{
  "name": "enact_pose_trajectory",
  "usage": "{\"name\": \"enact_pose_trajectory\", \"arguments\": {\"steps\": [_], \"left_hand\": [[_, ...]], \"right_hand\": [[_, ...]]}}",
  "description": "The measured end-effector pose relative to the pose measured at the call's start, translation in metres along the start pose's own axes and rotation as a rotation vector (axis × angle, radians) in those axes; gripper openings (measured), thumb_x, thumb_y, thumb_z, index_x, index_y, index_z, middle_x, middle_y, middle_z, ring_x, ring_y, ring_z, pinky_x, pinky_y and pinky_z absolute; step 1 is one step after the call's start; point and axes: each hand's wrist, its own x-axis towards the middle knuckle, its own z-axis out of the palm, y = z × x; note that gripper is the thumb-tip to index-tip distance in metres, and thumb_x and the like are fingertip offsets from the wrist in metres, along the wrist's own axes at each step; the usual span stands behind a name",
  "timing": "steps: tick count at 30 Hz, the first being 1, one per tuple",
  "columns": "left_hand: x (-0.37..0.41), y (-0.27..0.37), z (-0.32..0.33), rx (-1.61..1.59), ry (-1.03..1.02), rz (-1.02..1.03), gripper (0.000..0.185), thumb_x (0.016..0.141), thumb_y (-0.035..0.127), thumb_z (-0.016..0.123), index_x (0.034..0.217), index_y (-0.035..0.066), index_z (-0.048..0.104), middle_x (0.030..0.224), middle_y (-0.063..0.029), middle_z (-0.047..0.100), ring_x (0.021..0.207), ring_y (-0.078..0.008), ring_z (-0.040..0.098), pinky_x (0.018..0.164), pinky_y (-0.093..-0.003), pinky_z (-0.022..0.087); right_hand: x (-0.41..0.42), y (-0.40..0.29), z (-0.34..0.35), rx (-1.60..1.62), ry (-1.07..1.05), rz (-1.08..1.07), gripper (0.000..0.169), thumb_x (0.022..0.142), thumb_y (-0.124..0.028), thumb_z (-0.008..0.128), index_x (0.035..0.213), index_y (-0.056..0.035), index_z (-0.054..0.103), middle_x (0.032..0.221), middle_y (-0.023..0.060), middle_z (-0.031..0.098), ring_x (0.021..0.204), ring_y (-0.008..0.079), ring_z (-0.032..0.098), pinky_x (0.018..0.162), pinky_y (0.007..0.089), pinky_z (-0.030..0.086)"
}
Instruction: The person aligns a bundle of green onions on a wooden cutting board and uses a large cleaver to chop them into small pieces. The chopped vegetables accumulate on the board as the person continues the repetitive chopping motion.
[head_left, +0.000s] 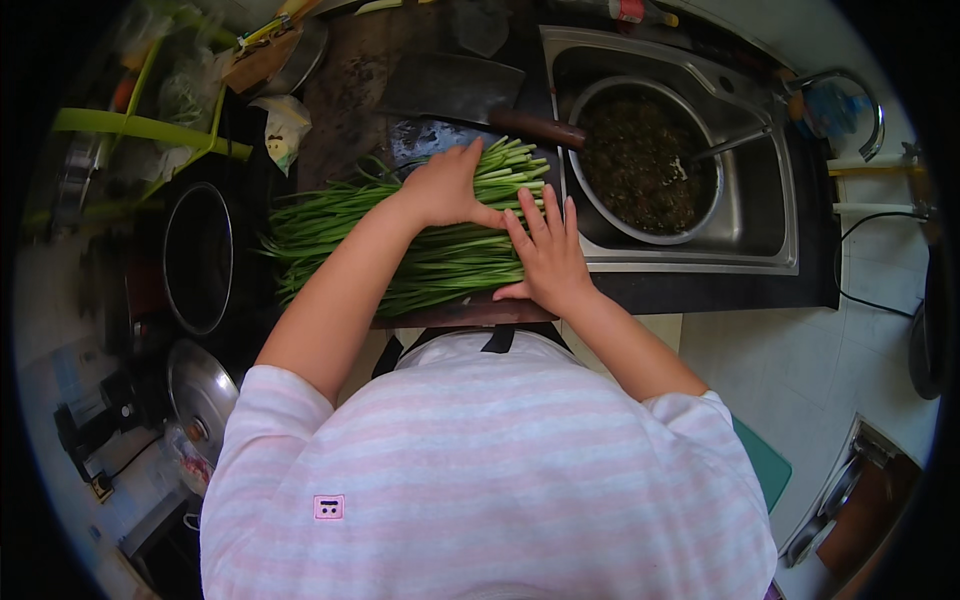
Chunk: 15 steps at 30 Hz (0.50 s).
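A thick bunch of long green garlic chives (450, 259) lies crosswise on a dark board (480, 311), leaf tips to the left and pale stem ends to the right. My left hand (448, 184) rests palm down over the upper part of the bunch, thumb and fingers spread. Against the stem ends at the right lies my right hand (551, 255), fingers spread, its fingertips touching the stems. The two hands nearly meet at my left thumb. Just beyond the bunch lies a cleaver, its dark blade (454, 86) to the left and its wooden handle (536, 127) pointing right.
At the right, a steel sink (757, 240) holds a metal basin (649, 238) of dark leafy matter in water, under a curved faucet (874, 112). Leftward are a dark pot (199, 259), a metal lid (199, 397), a small bag (281, 131) and a green rack (135, 124).
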Motion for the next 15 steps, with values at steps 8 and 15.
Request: {"name": "enact_pose_trajectory", "arguments": {"steps": [8,15], "left_hand": [[-0.042,-0.019,0.003,-0.061,0.064,0.048,0.121,0.043,0.048,0.087,0.138,-0.004,0.031,0.126,-0.0242,0.05,0.117,-0.0376,0.05,0.097,-0.042,0.042],[-0.055,-0.003,0.013,0.164,0.151,-0.233,0.122,0.043,0.044,0.088,0.139,-0.001,0.028,0.118,-0.0189,0.054,0.106,-0.0339,0.057,0.089,-0.0446,0.047]], "right_hand": [[0.067,0.023,0.009,0.107,0.024,-0.226,0.106,0.047,-0.043,0.082,0.137,-0.0089,0.038,0.143,0.0092,0.036,0.134,0.0299,0.033,0.111,0.046,0.026],[0.089,0.025,0.024,0.154,-0.025,-0.321,0.1,0.05,-0.039,0.08,0.136,-0.0064,0.039,0.141,0.0096,0.039,0.133,0.0305,0.033,0.111,0.0444,0.027]]}}
